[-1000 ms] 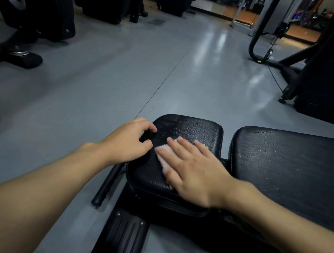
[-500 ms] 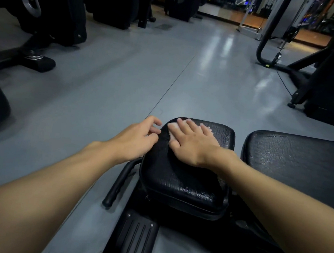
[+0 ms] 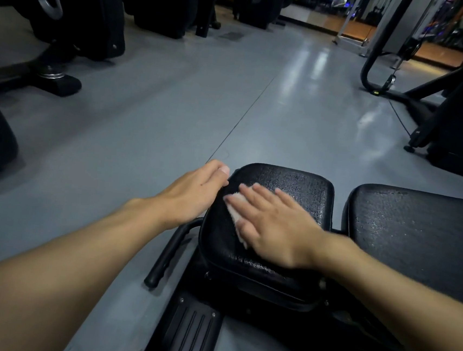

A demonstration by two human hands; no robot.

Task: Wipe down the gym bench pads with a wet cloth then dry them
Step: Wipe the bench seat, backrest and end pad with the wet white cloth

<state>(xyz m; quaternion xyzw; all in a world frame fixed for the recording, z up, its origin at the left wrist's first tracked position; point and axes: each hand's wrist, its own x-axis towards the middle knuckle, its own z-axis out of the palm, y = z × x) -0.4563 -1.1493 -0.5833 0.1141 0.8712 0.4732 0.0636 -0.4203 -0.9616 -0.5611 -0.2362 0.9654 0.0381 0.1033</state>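
Observation:
The small black seat pad (image 3: 302, 188) of the gym bench lies low in the middle of the view, its surface wet and shiny. My right hand (image 3: 273, 227) lies flat on it with straight fingers, pressing a pale cloth (image 3: 235, 207) that peeks out on the left under the fingers. My left hand (image 3: 195, 191) rests against the pad's left edge, thumb up at the corner, fingers hidden behind the edge. The larger black back pad (image 3: 416, 235) sits just to the right, also speckled with wet.
A black handle bar (image 3: 169, 254) juts out below the seat pad on the left, above a ribbed foot plate (image 3: 192, 335). Grey floor (image 3: 174, 113) spreads ahead. Black gym machines stand at far left (image 3: 78, 19) and far right (image 3: 462, 118).
My right hand has slid the cloth back from the pad's far left corner toward me, to the left middle of the pad. My left hand stays at the pad's left edge.

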